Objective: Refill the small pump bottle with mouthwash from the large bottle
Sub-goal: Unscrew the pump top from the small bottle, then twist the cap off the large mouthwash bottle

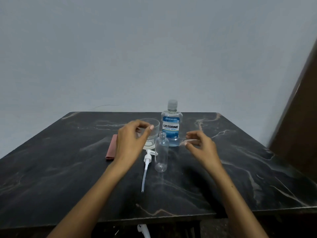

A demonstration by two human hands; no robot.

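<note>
Nearest the camera: two bare forearms reaching in over the near edge of a dark marbled table (51, 177). Left hand (131, 140) hovering, fingers loosely curled, thumb and forefinger almost pinched, gripping nothing. Right hand (199, 146) likewise half open, fingers bent inward, empty.

Between the hands, upright and uncapped, one small clear bottle (161, 152), seemingly empty, long axis vertical, mouth up. Just left of it, flat on the table, one white pump head (147, 158), dip tube pointing back toward the camera. Behind the small bottle, standing, cap on, one large mouthwash bottle (172, 125), slightly beyond and left of the right fingertips; right hand probably the nearer for uncapping it.

Behind the left hand, one clear glass bowl (153, 124). Left of that wrist, one folded reddish cloth (111, 148).
</note>
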